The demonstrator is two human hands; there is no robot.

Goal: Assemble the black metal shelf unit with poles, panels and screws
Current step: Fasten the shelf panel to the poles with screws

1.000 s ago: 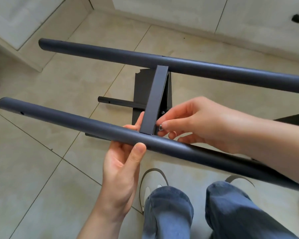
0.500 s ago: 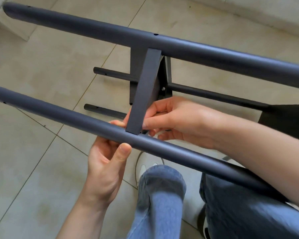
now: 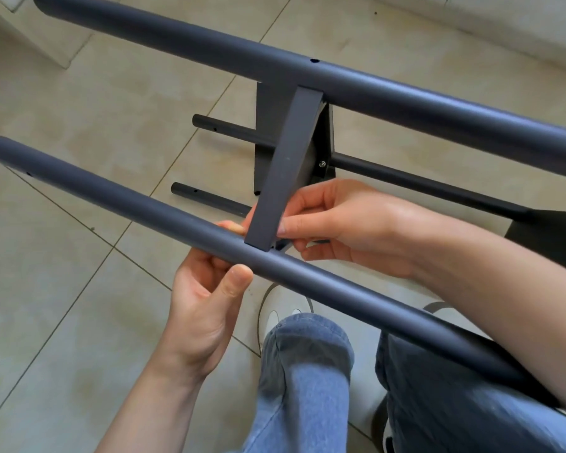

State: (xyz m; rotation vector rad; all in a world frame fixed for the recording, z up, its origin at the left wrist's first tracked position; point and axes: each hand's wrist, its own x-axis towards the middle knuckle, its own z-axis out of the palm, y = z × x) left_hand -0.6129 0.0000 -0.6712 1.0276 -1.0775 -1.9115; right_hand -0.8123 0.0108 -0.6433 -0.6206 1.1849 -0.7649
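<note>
The shelf unit lies on its side across my lap. A near black pole (image 3: 118, 197) and a far black pole (image 3: 373, 89) run left to right, joined by the edge of a black panel (image 3: 288, 165). Two lower poles (image 3: 406, 181) show beneath, and a silver screw (image 3: 322, 164) sits in the panel's lower corner. My left hand (image 3: 206, 302) cups the near pole from below, thumb on its front. My right hand (image 3: 337, 227) pinches with thumb and forefinger at the corner where panel meets near pole; whatever it pinches is hidden behind the panel edge.
Beige tiled floor (image 3: 62, 289) lies below. My knees in blue jeans (image 3: 304, 371) and a white shoe (image 3: 275, 315) are under the near pole. A second black panel (image 3: 549, 237) shows at the right edge. White cabinet bases (image 3: 46, 44) stand top left.
The view has dipped and closed in on the joint. A small screw seen between my right fingertips a second ago is now hidden behind the panel edge. My left hand keeps its hold.
</note>
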